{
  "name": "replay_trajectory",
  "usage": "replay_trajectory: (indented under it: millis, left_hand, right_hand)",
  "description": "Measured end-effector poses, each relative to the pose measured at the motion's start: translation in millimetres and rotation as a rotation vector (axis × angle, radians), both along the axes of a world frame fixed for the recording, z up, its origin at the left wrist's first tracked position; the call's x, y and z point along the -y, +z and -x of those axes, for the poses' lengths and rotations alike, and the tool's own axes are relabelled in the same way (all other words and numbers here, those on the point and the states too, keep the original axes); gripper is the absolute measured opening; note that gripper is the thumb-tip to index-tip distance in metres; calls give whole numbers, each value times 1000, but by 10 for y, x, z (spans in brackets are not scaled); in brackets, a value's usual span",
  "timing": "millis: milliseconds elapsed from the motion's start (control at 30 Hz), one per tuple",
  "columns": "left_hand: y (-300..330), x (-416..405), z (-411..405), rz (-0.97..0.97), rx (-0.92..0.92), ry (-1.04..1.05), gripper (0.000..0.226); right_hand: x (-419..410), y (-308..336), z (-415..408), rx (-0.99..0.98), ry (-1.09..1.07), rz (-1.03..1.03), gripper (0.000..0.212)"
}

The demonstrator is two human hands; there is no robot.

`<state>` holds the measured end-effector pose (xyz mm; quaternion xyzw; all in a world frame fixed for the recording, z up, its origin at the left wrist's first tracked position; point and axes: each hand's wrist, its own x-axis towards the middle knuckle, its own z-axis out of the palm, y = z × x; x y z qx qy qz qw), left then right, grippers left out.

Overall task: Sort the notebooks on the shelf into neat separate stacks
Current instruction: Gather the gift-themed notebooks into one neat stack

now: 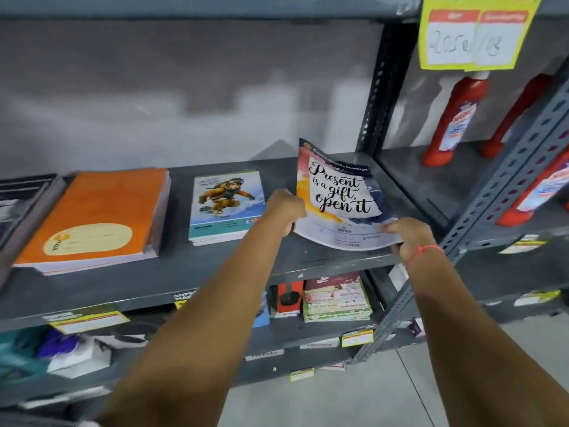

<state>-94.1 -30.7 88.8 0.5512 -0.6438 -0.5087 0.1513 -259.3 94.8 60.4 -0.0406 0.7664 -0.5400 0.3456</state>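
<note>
Grey metal shelf [277, 266], both hands' fingers pinching tilted "Present is a gift" notebook [338, 198], L hand [284, 209] on its L edge, R hand [409, 237] at its bottom-R corner

The grey metal shelf [215, 272] carries, at its far left, a dark stack [21, 198] cut off by the edge of view, and just beside it an orange-covered stack of notebooks [101, 217] lying flat with an oval label on the top cover. Near the middle, apart from the orange one, lies a smaller stack topped by a snowboarder cover [226, 204], square to the shelf front. On the neighbouring shelf [431, 180] to the right, past the perforated upright, stand red bottles [452, 118] with white caps, tilted in this wide view.
</note>
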Motion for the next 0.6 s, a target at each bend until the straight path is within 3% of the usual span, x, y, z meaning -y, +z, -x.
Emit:
replay_trajectory:
  millis: [100,200,300,367,467,600]
  left_hand:
    - [153,128,-429,79,-35,50,18]
    - [263,288,-1013,117,-146,148,29]
    - [352,469,-1797,164,-187,259,15]
    - [408,574,-2389,187,-193,311,35]
    - [478,770,-3426,217,-137,373,42]
    - [467,1100,-4926,219,-39,479,34]
  right_hand:
    - [111,179,-358,43,63,152,28]
    - [343,370,-859,54,112,261,30]
    - [686,522,-1529,80,203,360,30]
    - [944,585,-2060,80,273,392,33]
    - [1324,620,-3016,73,366,430,35]
    - [1832,561,-4448,80,485,452,32]
